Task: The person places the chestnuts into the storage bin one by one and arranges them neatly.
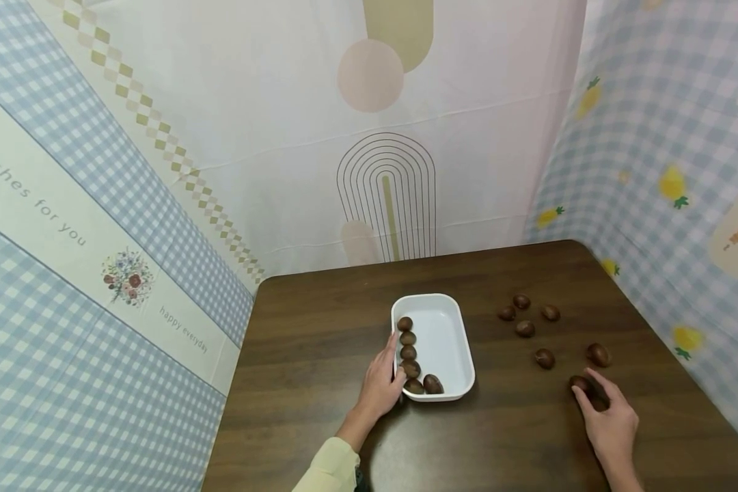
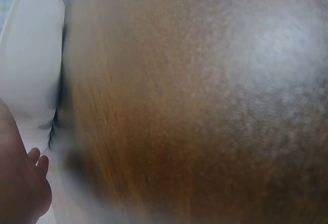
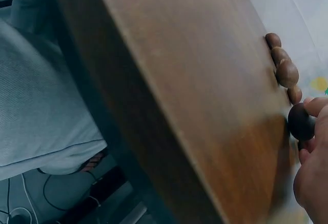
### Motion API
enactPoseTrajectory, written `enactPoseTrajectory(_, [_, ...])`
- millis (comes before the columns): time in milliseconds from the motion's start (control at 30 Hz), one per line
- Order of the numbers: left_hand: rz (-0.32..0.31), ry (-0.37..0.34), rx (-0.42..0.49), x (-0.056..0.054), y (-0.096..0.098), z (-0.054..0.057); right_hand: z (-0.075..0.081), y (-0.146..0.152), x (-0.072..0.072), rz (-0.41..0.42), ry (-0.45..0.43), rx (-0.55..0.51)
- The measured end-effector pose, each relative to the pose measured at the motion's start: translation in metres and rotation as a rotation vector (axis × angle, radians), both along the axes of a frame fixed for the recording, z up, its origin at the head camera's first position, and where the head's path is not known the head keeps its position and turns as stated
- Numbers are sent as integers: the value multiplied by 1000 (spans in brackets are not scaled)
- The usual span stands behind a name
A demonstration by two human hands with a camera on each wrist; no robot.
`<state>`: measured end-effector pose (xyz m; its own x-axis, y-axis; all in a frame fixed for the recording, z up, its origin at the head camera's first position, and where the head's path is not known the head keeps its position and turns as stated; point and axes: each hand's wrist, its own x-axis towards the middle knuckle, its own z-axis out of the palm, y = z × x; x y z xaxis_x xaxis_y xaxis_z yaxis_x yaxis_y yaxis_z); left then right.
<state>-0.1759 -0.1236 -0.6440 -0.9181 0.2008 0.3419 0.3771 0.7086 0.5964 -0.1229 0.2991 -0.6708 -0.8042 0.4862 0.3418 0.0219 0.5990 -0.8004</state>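
A white rectangular dish (image 1: 464,355) stands near the middle of the table. Along its left wall runs a row of brown, glossy, egg-shaped nuts (image 1: 408,352), and another nut (image 1: 432,384) lies by the near wall. My left hand (image 1: 379,386) grips the dish's left rim, thumb over the edge and fingers along the outside. On the right, my right hand (image 1: 611,417) pinches a brown nut (image 3: 301,121) between thumb and fingers, low over the table. Just beyond that hand lies a loose nut (image 1: 598,354), with a second nut (image 1: 544,359) to its left.
Several more nuts (image 1: 525,329) lie scattered to the right of the dish. The brown wooden table (image 1: 320,328) meets a printed cloth (image 1: 270,171) at the back. In the right wrist view, the table's near edge runs beside a leg in light trousers (image 3: 46,106).
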Motion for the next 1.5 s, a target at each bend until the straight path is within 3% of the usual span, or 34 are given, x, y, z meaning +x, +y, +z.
enactPoseTrajectory(700, [-14, 13, 8, 0, 1, -1, -8, -1, 4, -67, 16, 73])
enactPoseTrajectory(1100, [-11, 30, 10, 0, 0, 1, 1, -18, -22, 7, 146, 33])
enactPoseTrajectory(1333, [-5, 28, 11, 0, 1, 1, 14, -38, -35, 70, 106, -126])
enactPoseTrajectory(1500, [-6, 48, 5, 0, 1, 1, 24, -52, -45, 109, 111, -169])
